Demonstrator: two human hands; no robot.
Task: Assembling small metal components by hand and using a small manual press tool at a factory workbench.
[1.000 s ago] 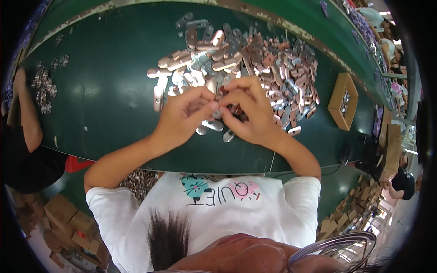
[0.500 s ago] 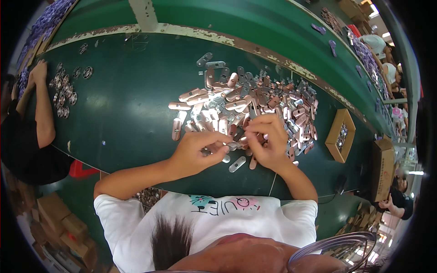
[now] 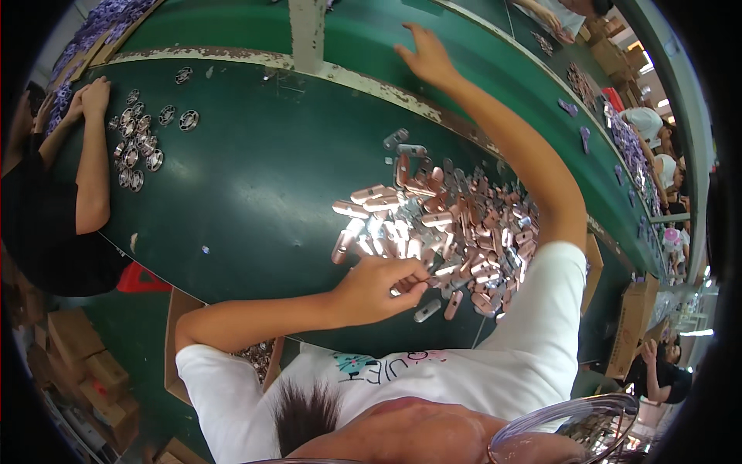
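On the green table, a loose pile of oblong metal plates [image 3: 437, 220], copper-coloured and silver, lies in front of me. My left hand [image 3: 379, 290] is at the pile's near-left edge, thumb and fingertips pinched together. Whatever is in that pinch is too small to make out. Just beside its fingertips lie a silver plate [image 3: 427, 311] and a copper-coloured plate [image 3: 454, 305]. My right hand [image 3: 430, 60] reaches far out beyond the table's raised edge, over the green conveyor belt [image 3: 363, 35]. Its fingers are apart, with nothing visible in them.
Round metal parts [image 3: 137, 147] are clustered at the table's left, near a co-worker's arms [image 3: 93, 162]. A chipped rail [image 3: 371, 83] and a post [image 3: 308, 35] border the belt. A cardboard box [image 3: 593, 274] stands at right, partly hidden by my sleeve; another box [image 3: 179, 348] sits below the table's near edge.
My right hand has left the pile and swung forward over the belt. The left hand stays pinched beside the plates. The view has shifted, so the table sits further right.
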